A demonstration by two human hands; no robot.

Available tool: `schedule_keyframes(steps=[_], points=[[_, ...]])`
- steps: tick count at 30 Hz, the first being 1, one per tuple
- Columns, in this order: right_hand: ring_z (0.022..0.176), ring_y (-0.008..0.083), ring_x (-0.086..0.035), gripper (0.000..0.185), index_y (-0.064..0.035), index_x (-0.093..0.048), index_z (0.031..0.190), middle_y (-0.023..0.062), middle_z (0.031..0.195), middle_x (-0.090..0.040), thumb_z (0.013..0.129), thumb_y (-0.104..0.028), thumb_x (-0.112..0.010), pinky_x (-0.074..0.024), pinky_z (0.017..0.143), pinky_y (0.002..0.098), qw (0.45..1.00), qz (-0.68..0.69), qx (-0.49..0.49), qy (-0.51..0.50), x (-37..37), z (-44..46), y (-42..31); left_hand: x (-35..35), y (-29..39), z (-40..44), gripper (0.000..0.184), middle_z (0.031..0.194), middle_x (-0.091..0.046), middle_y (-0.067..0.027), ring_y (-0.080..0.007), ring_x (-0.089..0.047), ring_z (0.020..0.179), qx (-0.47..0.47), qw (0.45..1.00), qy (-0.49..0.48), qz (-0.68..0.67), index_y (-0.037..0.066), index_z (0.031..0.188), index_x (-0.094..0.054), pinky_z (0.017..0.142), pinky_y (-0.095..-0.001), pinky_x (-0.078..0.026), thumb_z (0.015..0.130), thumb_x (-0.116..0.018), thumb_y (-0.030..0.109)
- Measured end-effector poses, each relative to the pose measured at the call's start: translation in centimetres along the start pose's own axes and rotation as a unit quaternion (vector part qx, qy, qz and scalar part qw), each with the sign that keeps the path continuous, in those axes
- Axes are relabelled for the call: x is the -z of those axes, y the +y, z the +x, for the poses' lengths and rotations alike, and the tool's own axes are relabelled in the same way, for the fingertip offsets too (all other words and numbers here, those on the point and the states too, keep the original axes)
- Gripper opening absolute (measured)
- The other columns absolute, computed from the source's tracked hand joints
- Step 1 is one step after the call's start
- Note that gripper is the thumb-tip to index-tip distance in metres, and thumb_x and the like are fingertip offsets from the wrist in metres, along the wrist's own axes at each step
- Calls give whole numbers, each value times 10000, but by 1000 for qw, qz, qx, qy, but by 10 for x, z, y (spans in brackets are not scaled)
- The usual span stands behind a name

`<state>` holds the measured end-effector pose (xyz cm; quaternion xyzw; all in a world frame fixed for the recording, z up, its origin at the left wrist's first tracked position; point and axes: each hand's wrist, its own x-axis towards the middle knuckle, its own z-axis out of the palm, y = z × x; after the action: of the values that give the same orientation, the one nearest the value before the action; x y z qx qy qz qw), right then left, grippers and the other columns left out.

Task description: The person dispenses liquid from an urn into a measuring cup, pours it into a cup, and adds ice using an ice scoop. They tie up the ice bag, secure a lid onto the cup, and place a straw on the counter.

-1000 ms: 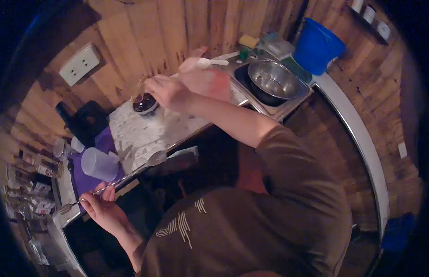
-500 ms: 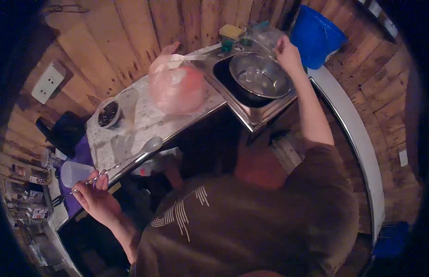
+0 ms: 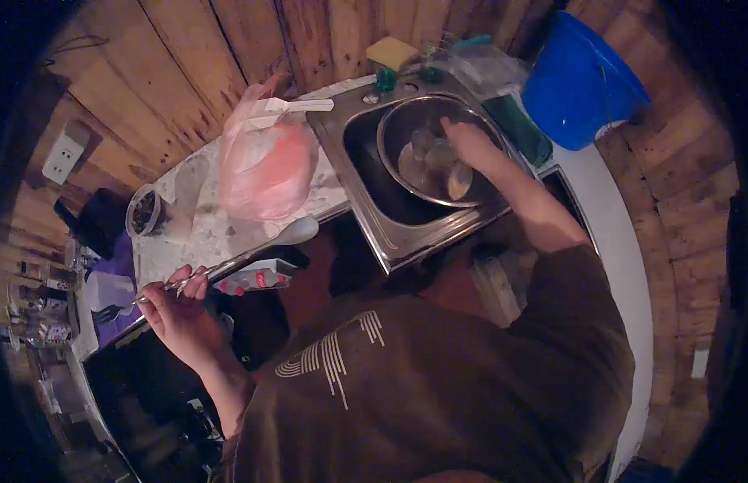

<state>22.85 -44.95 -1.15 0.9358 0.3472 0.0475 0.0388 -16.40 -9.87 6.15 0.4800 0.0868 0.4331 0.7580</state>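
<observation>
One metal bowl (image 3: 400,133) sits in one steel sink (image 3: 394,245), & the person's R hand (image 3: 464,146) is down inside it, fingers pointing in; can't tell if it grips anything. A few pale shapes lie in the bowl under/beside the hand, too murky to count. L hand (image 3: 181,318) is closed round a long twisted metal handle, spoon end (image 3: 297,232) toward the sink, fork end (image 3: 108,313) out the other side; can't tell if that's 1 utensil or 2.

Also counted: 1 pink plastic bag (image 3: 269,173) w/ 1 white handle (image 3: 309,105) across its top, 1 round tub (image 3: 156,211) of dark stuff, 1 blue bucket (image 3: 579,88), 1 yellow sponge (image 3: 392,53) above a green bottle (image 3: 386,79), 1 wall outlet (image 3: 62,158).

Labels: red one on a pack (image 3: 253,280) below the counter edge, lettering too blurry to read; jars (image 3: 52,306) far L carry labels too small to read. Shirt has a white striped print (image 3: 322,362), no legible words.

Bag stands b/w tub & sink. R forearm crosses the bowl's rim, hiding part of it. Pale plastic jug (image 3: 108,291) is near the fork end, by a purple cloth (image 3: 124,266).
</observation>
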Motion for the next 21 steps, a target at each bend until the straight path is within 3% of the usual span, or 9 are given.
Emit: schedule_keyframes(steps=[3, 6, 9, 12, 15, 18, 21], points=[[822, 403, -612, 383, -16, -491, 1133, 247, 856, -619, 756, -39, -553, -482, 725, 481, 998, 59, -23, 13, 2, 2, -2, -15, -5, -9, 189, 964, -620, -205, -315, -650, 777, -4, 999, 33, 20, 94, 1003, -512, 720, -378, -541, 929, -510, 267], [837, 382, -611, 322, -33, -532, 1023, 221, 868, -626, 724, -107, -627, -476, 723, 457, 979, 186, -60, 60, -28, 15, 29, -27, -12, -11, 198, 905, -613, -226, -302, -658, 697, -27, 997, 68, 40, 97, 1019, -476, 611, -313, -550, 940, -486, 278], [847, 347, -609, 310, -27, -547, 933, 182, 870, -632, 695, -175, -679, -472, 721, 428, 963, 234, -130, 35, -36, 13, 46, -32, -10, -14, 191, 899, -611, -225, -300, -655, 690, -30, 996, 74, 40, 99, 1009, -465, 603, -314, -545, 939, -488, 276], [865, 322, -607, 327, -34, -563, 948, 166, 887, -632, 705, -216, -687, -477, 738, 421, 971, 189, -137, 50, -48, 6, 54, -35, -8, -16, 184, 892, -607, -234, -302, -653, 683, -24, 995, 88, 34, 85, 995, -438, 596, -321, -542, 947, -474, 258], [916, 337, -598, 319, -35, -561, 992, 188, 942, -625, 736, -198, -660, -472, 770, 423, 978, 154, -141, -7, -29, -1, 37, -33, -8, -16, 167, 895, -607, -242, -307, -657, 701, -29, 996, 83, 20, 72, 983, -420, 618, -342, -552, 963, -437, 237], [928, 361, -591, 290, -27, -556, 1006, 212, 956, -618, 764, -172, -619, -469, 783, 425, 972, 198, -118, -37, -53, -2, 55, -28, 2, -13, 185, 886, -613, -241, -314, -661, 719, -9, 998, 58, 15, 66, 964, -421, 642, -354, -558, 965, -426, 251], [921, 357, -595, 295, -16, -554, 1019, 203, 961, -623, 772, -163, -620, -470, 792, 420, 992, 120, -39, 6, -90, 6, 86, -19, 7, -13, 195, 881, -616, -238, -307, -663, 722, -11, 998, 55, 12, 66, 953, -423, 649, -354, -559, 965, -423, 261]])
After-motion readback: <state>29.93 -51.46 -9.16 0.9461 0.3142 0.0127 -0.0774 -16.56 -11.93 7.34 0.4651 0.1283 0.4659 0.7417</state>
